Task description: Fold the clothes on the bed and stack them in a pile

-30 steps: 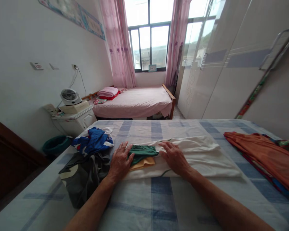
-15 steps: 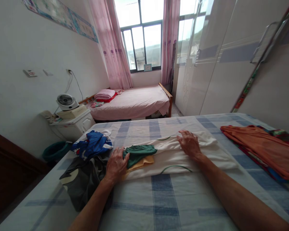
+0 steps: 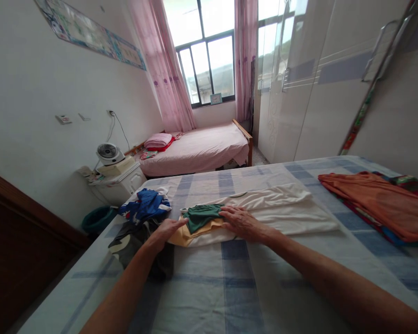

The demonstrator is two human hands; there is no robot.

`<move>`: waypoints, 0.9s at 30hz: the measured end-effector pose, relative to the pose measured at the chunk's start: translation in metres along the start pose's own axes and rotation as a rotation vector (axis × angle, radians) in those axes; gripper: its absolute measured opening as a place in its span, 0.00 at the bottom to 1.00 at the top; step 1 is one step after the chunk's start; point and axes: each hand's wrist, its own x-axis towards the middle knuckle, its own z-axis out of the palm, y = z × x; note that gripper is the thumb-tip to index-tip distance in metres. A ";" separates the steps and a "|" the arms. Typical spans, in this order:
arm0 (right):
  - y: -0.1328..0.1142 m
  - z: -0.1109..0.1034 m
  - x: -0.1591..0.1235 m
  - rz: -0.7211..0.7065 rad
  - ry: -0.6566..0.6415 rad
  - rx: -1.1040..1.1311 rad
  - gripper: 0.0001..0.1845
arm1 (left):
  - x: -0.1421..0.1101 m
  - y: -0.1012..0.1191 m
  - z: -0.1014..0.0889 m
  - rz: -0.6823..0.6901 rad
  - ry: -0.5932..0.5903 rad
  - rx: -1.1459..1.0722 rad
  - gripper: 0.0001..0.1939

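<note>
A long white garment (image 3: 282, 208) lies stretched out sideways on the bed before me, with a green cloth part (image 3: 200, 215) and a yellow part (image 3: 181, 235) at its left end. My left hand (image 3: 165, 233) is turned on edge at that end, its thumb pointing to the green part and its lower fingers partly hidden. Flat on the garment, my right hand (image 3: 242, 223) has its fingertips at the right edge of the green cloth. Left of my left hand lie a crumpled blue garment (image 3: 148, 204) and a dark camouflage garment (image 3: 125, 248).
Flat folded clothes, an orange one (image 3: 372, 199) on top, lie at the right of the checked bedsheet (image 3: 209, 292). Beyond are a pink bed (image 3: 202, 144), a wardrobe (image 3: 320, 83) and a fan (image 3: 108, 152) on a cabinet. A green bin (image 3: 97, 220) stands at the left.
My right hand moved right along the white garment, then back left to the green cloth. My left hand turned from palm down onto its edge. The view also shifted.
</note>
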 end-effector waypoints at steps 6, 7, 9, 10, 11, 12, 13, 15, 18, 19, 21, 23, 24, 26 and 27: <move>0.016 -0.044 -0.023 0.118 0.121 0.146 0.22 | -0.006 0.003 0.019 0.009 -0.019 -0.301 0.15; 0.023 -0.051 -0.030 0.155 0.141 0.179 0.22 | -0.006 0.005 0.020 0.031 -0.016 -0.331 0.15; 0.042 -0.061 -0.045 0.257 0.180 0.245 0.23 | -0.007 0.011 0.022 0.068 -0.030 -0.379 0.15; 0.052 -0.065 -0.052 0.317 0.201 0.281 0.23 | -0.008 0.017 0.023 0.087 -0.045 -0.396 0.16; 0.061 -0.068 -0.059 0.378 0.221 0.324 0.23 | -0.008 0.024 0.024 0.111 -0.065 -0.412 0.17; 0.071 -0.069 -0.066 0.440 0.242 0.383 0.23 | -0.008 0.033 0.026 0.142 -0.086 -0.425 0.18; 0.079 -0.070 -0.071 0.499 0.262 0.466 0.24 | -0.009 0.044 0.030 0.179 -0.106 -0.435 0.19; 0.091 -0.069 -0.078 0.593 0.304 0.702 0.26 | -0.008 0.070 0.044 0.256 -0.144 -0.441 0.18; 0.101 -0.066 -0.082 0.649 0.366 1.060 0.27 | -0.006 0.116 0.084 0.377 -0.225 -0.433 0.17; 0.102 -0.066 -0.082 0.649 0.379 1.136 0.27 | -0.004 0.130 0.101 0.429 -0.271 -0.426 0.18; 0.105 -0.068 -0.083 0.658 0.394 1.215 0.28 | -0.001 0.155 0.136 0.525 -0.385 -0.403 0.21; 0.108 -0.072 -0.085 0.678 0.402 1.213 0.32 | 0.005 0.167 0.166 0.650 -0.456 -0.351 0.22; 0.110 -0.074 -0.086 0.686 0.401 1.190 0.34 | 0.008 0.168 0.178 0.707 -0.430 -0.302 0.22; 0.113 -0.080 -0.091 0.684 0.386 1.136 0.37 | 0.016 0.158 0.193 0.785 -0.272 -0.156 0.19; 0.115 -0.083 -0.094 0.679 0.369 1.117 0.38 | 0.020 0.148 0.196 0.799 -0.181 -0.069 0.18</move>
